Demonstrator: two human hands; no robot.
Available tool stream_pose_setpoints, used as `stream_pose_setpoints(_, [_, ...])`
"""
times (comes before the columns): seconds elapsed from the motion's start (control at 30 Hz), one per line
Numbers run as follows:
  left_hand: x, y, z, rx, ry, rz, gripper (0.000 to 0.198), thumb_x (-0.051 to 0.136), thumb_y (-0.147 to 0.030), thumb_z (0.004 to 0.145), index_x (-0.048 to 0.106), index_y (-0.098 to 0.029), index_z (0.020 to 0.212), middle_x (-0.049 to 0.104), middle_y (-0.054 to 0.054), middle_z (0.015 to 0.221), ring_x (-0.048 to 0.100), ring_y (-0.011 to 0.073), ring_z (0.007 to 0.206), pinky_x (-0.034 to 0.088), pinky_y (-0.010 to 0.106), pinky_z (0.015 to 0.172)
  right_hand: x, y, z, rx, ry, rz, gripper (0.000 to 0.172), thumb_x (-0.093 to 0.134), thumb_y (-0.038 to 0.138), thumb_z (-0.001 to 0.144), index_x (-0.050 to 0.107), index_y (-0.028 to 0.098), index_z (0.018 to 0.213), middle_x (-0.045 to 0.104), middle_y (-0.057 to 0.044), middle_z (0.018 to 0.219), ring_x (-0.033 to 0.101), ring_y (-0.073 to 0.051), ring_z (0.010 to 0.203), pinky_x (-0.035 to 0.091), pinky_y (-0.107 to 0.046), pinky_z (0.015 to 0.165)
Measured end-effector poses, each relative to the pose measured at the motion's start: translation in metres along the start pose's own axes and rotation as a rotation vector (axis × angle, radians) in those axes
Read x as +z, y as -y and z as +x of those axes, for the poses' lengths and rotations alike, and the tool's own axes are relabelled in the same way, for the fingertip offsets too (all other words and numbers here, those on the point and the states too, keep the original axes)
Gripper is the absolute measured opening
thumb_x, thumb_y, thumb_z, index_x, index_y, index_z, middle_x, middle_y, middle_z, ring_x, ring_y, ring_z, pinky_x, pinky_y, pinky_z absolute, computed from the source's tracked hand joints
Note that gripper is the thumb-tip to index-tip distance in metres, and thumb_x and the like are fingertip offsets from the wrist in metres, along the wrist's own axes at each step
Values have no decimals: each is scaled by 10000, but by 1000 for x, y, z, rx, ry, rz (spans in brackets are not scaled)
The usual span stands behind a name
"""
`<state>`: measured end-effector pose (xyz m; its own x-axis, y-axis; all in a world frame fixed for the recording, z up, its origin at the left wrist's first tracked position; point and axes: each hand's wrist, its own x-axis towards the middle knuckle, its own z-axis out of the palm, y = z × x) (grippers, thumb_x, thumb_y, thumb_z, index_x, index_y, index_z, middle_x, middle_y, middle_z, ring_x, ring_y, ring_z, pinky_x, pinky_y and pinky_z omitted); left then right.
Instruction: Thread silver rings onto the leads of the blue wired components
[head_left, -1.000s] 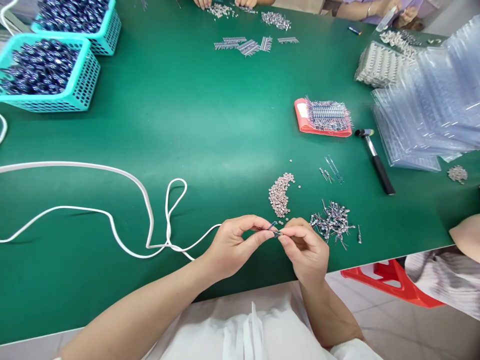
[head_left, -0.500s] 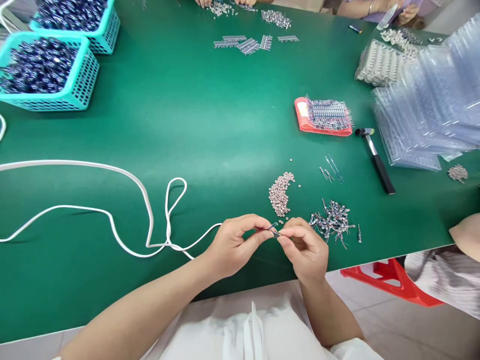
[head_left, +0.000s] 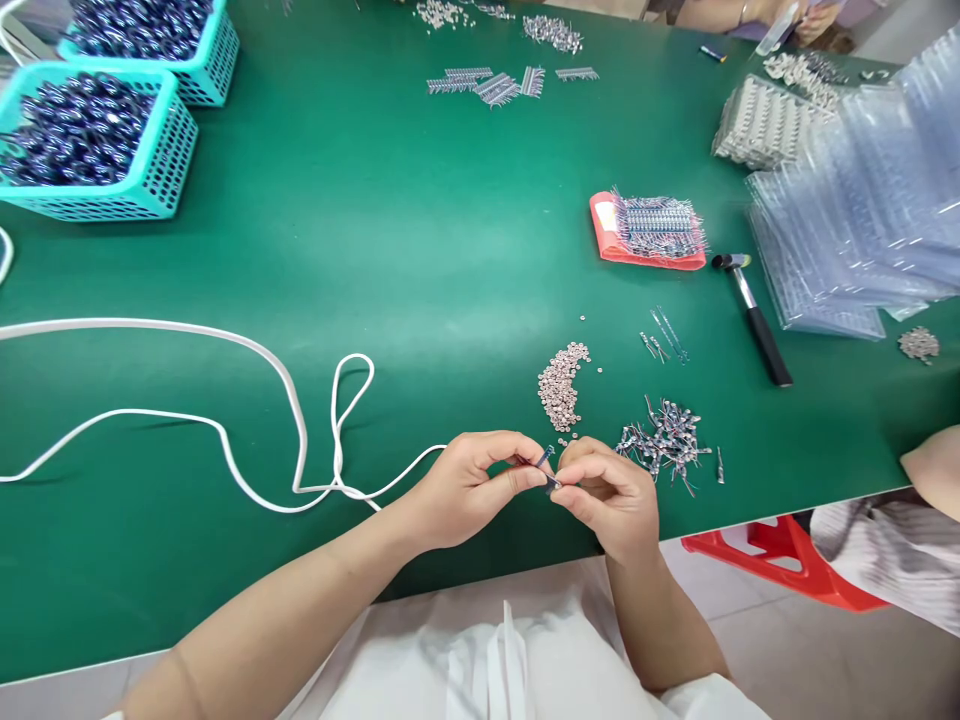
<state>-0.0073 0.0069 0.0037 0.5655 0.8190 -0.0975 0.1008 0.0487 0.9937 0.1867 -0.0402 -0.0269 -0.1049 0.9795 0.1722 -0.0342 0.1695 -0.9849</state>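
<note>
Near the table's front edge, my left hand (head_left: 476, 490) pinches a small dark component with thin wire leads (head_left: 546, 457) between thumb and fingers. My right hand (head_left: 619, 500) meets it, thumb and forefinger closed at the component's near end; whatever tiny part they grip is mostly covered by the fingertips. Just beyond the hands lies a curved heap of small pinkish round pieces (head_left: 559, 388). To the right of my right hand is a loose pile of small wired components (head_left: 666, 440), with a single one (head_left: 720, 465) lying apart.
A black-handled hammer (head_left: 761, 330) lies at right, beside stacked clear plastic trays (head_left: 840, 230). A red-banded bundle of wired parts (head_left: 652, 230) sits beyond. White cable (head_left: 337, 430) loops at left. Turquoise baskets (head_left: 161, 160) hold dark shiny coils. Co-workers' hands (head_left: 814, 25) show at the far edge.
My fingertips have shifted slightly and the component between them has tilted, its upper end showing more. The co-worker's hands at the top middle have left the view.
</note>
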Motion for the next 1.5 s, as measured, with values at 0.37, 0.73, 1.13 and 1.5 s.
stream_pose_setpoints(0.37, [4, 0, -1, -47, -79, 4, 120, 601, -201, 915, 673, -160, 827, 699, 17, 778, 612, 135, 735, 474, 245, 710, 7, 0, -2, -88, -101, -210, 214, 675, 73, 834, 711, 249, 949, 640, -11, 803, 608, -151, 735, 510, -301, 646])
stream_pose_setpoints(0.73, [7, 7, -6, -5, -120, -152, 83, 613, -233, 938, 664, -183, 895, 759, 85, 1087, 687, 219, 1088, 516, 343, 971, 11, 0, -3, -332, -243, -587, 383, 646, 9, 828, 672, 261, 1115, 651, -26, 855, 626, -148, 744, 541, -303, 638])
stream_pose_setpoints(1.13, [11, 4, -10, -7, -105, -147, 94, 601, -231, 947, 641, -167, 891, 764, 114, 1094, 707, 227, 1074, 551, 351, 947, 14, 0, -7, -352, -303, -734, 442, 646, 52, 854, 660, 325, 1201, 687, -35, 875, 653, -163, 739, 567, -317, 634])
stream_pose_setpoints(1.5, [11, 6, -9, -20, -90, -170, 100, 593, -245, 957, 633, -168, 907, 757, 112, 1096, 705, 223, 1065, 546, 358, 954, 15, -1, -7, -334, -317, -737, 355, 660, 63, 847, 668, 290, 1119, 681, -39, 880, 660, -161, 751, 566, -302, 618])
